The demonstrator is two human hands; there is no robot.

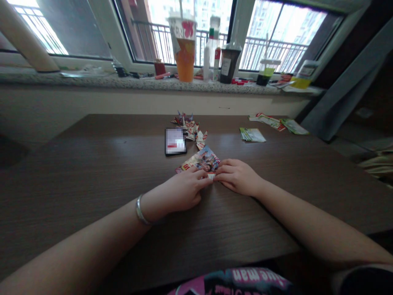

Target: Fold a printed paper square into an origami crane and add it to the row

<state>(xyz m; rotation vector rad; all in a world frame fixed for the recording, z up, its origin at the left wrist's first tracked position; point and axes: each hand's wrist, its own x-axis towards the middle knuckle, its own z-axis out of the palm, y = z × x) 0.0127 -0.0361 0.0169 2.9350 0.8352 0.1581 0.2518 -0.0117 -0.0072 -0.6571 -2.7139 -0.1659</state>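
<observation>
On the brown table lies a colourful printed paper (pixel 205 157) with a picture and lettering, its near edge under my fingers. My left hand (pixel 187 186), with a silver bangle (pixel 141 209) at the wrist, grips that edge from the left. From the right, my right hand (pixel 238 176) pinches the same paper near its right corner. The fingertips of both hands almost meet there and hide part of the edge. Just beyond the paper sit several small folded paper pieces (pixel 192 129) with pointed ends. A phone-like device (pixel 175 141) with a blurred screen lies left of them.
A stack of printed paper slips (pixel 252 135) lies at the back right, with more slips (pixel 294 126) beyond. The windowsill (pixel 129 82) behind the table carries an orange drink cup (pixel 185 57), a dark cup (pixel 229 63), a clear bottle (pixel 211 53) and clutter.
</observation>
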